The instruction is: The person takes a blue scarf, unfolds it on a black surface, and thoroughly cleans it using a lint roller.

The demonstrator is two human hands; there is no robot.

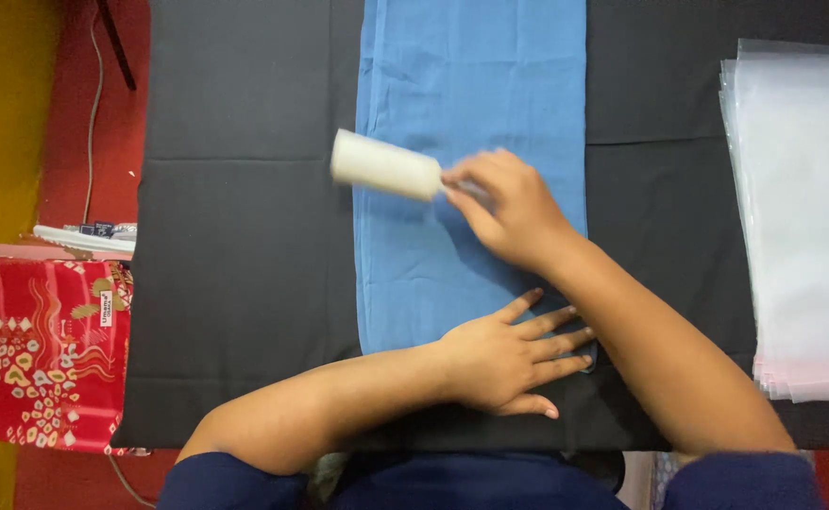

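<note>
Right hand: (514, 212) closed around the handle of a white lint roller (384, 166); roller head is held over the left part of the blue cloth, tilted slightly, blurred.
Left hand: (504, 359) laid flat, fingers spread and straight, nothing gripped; palm is pressed on the near end of the blue cloth, fingertips pointed right, thumb side over the black cover.
Blue cloth: (471, 85) spread lengthwise down the middle of the table, long strip, lightly creased, near edge just under the left hand.
Black cover: (245, 264) spread under the blue cloth, over the whole table top.
Clear plastic bags: (802, 217) stacked flat at the right edge, well apart from both hands.
Red patterned fabric: (46, 349) folded, seen at left beside the table, below its level.
</note>
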